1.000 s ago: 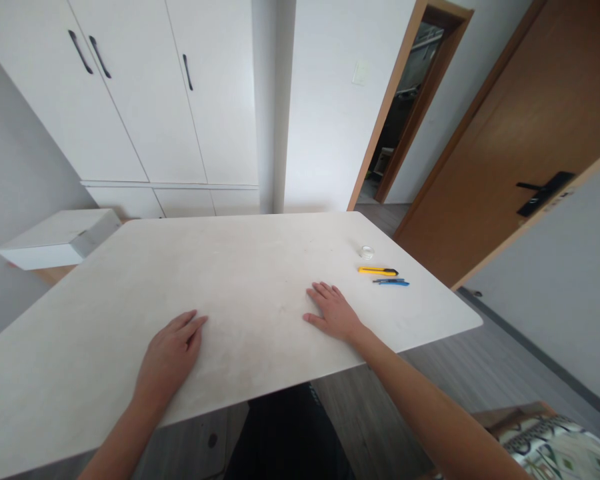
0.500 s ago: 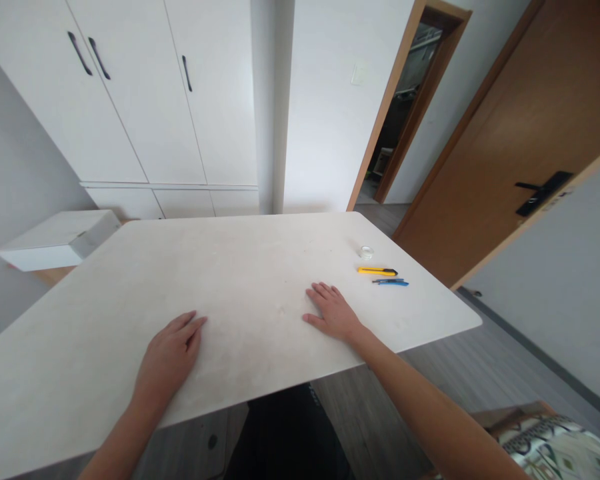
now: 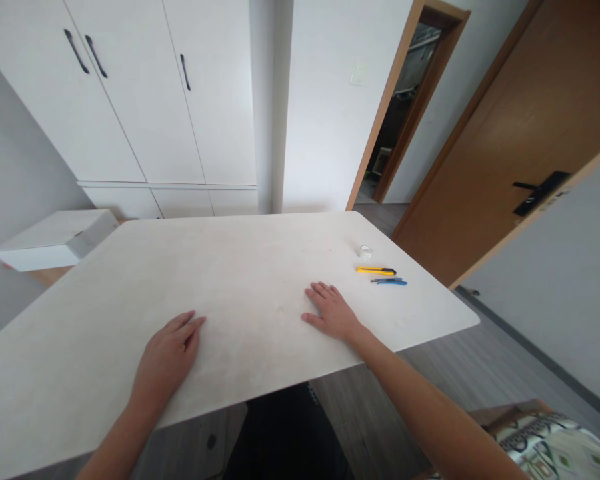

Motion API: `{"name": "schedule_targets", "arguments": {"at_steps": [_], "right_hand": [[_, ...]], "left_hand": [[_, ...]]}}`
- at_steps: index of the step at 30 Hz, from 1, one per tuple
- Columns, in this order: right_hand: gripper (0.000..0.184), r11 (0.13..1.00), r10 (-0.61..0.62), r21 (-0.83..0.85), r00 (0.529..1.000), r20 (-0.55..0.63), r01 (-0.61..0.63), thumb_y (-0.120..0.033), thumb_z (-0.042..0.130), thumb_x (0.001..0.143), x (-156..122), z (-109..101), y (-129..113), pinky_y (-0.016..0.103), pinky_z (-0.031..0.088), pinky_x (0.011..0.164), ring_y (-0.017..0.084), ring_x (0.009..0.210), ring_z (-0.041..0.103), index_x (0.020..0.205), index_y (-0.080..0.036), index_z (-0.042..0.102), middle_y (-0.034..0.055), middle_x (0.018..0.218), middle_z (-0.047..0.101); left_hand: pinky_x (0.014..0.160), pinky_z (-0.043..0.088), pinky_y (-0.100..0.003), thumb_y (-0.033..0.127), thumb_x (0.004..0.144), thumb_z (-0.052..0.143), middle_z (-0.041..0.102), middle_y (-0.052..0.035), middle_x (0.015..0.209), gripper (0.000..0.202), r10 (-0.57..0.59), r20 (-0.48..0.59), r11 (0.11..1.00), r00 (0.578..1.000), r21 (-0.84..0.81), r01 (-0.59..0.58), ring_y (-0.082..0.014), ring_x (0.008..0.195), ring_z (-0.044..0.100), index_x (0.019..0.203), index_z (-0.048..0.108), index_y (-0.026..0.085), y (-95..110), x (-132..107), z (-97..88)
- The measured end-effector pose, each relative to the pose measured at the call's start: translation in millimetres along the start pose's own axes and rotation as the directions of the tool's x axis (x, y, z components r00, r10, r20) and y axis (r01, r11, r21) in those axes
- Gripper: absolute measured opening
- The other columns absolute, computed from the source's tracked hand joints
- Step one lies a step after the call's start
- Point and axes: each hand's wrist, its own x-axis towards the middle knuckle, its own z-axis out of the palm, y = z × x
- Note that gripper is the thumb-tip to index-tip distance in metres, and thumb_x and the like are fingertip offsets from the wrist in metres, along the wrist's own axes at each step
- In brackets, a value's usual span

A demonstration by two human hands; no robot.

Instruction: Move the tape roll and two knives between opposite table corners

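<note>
My left hand [image 3: 167, 357] lies flat, palm down, on the white table [image 3: 240, 267], fingers stretched out and holding nothing. My right hand [image 3: 331, 312] also rests flat on the tabletop with its fingers apart. To the right of my right hand, a short way off, lie a yellow utility knife [image 3: 376, 271] and a blue pen-like tool [image 3: 390, 282], side by side. A small roll of clear tape [image 3: 365, 251] sits just beyond them near the table's right edge.
White wardrobe doors [image 3: 130, 93] stand behind the table. A white box [image 3: 53, 239] sits on a low surface at the left. A brown door [image 3: 510, 140] and an open doorway [image 3: 403, 100] are at the right. A patterned cloth [image 3: 545, 443] shows at the bottom right.
</note>
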Motion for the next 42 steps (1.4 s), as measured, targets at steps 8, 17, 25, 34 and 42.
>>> {"name": "schedule_targets", "arguments": {"at_steps": [8,17,25,34,42], "right_hand": [[0.064,0.998,-0.032,0.043,0.998,-0.050,0.035,-0.058,0.044,0.100,1.3,2.6,4.9,0.049,0.021,0.124,0.028,0.150,0.034,0.151,-0.020,0.051,0.0129,0.161,0.042],[0.037,0.897,0.365,-0.212,0.920,-0.142,-0.388,-0.015,0.050,0.093,-12.6,-68.3,142.8,0.042,0.046,0.104,0.029,0.122,0.061,0.122,-0.022,0.072,0.0125,0.125,0.071],[0.031,0.867,0.441,-0.249,0.897,-0.018,-0.431,-0.014,0.051,0.093,-27.2,-83.3,204.8,0.034,0.046,0.091,0.026,0.114,0.062,0.119,-0.022,0.068,0.0110,0.125,0.068],[0.034,0.874,0.432,-0.253,0.902,0.017,-0.414,-0.010,0.049,0.093,13.3,-71.5,186.2,0.032,0.044,0.084,0.025,0.108,0.063,0.123,-0.021,0.061,0.0123,0.121,0.066],[0.029,0.785,0.577,-0.144,0.796,-0.183,-0.602,-0.030,0.051,0.095,34.0,-77.3,185.4,0.031,0.047,0.080,0.027,0.105,0.065,0.118,-0.015,0.061,0.0174,0.119,0.064]], "left_hand": [[0.107,0.052,-0.044,0.042,0.096,0.039,0.071,-0.0109,0.129,0.046,-0.007,-0.006,1.000,1.000,-0.010,0.007,-0.0280,0.117,0.068,0.112,0.077,0.022,-1.5,-0.5,2.0],[0.108,0.051,-0.046,0.044,0.097,0.035,0.070,-0.0117,0.129,0.051,-0.024,0.001,1.000,1.000,-0.013,0.024,-0.0294,0.117,0.067,0.112,0.078,0.021,-2.1,-1.4,5.6],[0.108,0.050,-0.047,0.042,0.097,0.035,0.070,-0.0119,0.130,0.050,-0.042,-0.002,0.999,0.999,-0.032,0.042,-0.0301,0.118,0.067,0.113,0.077,0.021,-0.9,-0.8,5.8],[0.107,0.051,-0.045,0.044,0.095,0.038,0.071,-0.0088,0.129,0.047,-0.047,0.002,0.998,0.999,-0.049,0.047,-0.0282,0.117,0.068,0.110,0.078,0.024,-1.2,-0.2,3.0],[0.107,0.051,-0.047,0.041,0.095,0.038,0.071,-0.0112,0.129,0.047,-0.063,0.010,0.998,0.998,-0.029,0.063,-0.0292,0.117,0.067,0.111,0.078,0.021,1.1,0.6,3.4]]}}
